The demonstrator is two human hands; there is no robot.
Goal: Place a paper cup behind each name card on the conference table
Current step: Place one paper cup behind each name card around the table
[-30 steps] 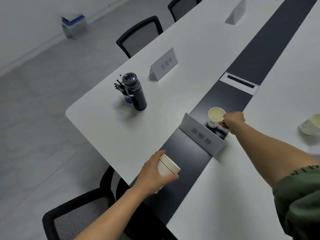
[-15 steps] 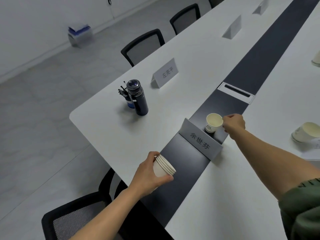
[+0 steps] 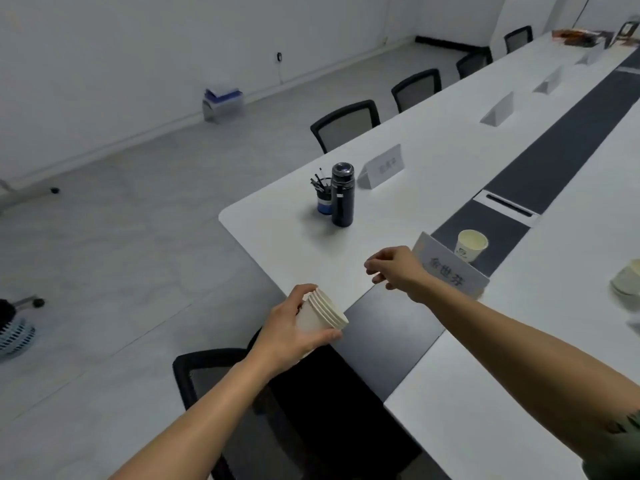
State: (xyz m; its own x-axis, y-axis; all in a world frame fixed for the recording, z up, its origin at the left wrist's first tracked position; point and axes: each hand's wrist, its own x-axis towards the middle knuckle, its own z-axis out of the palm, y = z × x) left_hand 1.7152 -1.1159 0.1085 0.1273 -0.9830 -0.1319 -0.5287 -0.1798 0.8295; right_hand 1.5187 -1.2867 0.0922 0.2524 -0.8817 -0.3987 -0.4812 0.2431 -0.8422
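Left hand (image 3: 291,327) fingers clamped on a stack of paper cups (image 3: 323,315). Right hand (image 3: 394,270) empty, fingers loosely curled, near the stack. One cup (image 3: 471,244) stands behind the near name card (image 3: 450,271). Far cards (image 3: 382,167) along the table (image 3: 433,161) lack cups.

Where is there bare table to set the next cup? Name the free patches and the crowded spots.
Free: the white top behind the second name card, toward the dark centre strip. Also free: the white corner between the flask and the right hand. Crowded: beside the flask and pen cup, and behind the near name card, where a paper cup stands.
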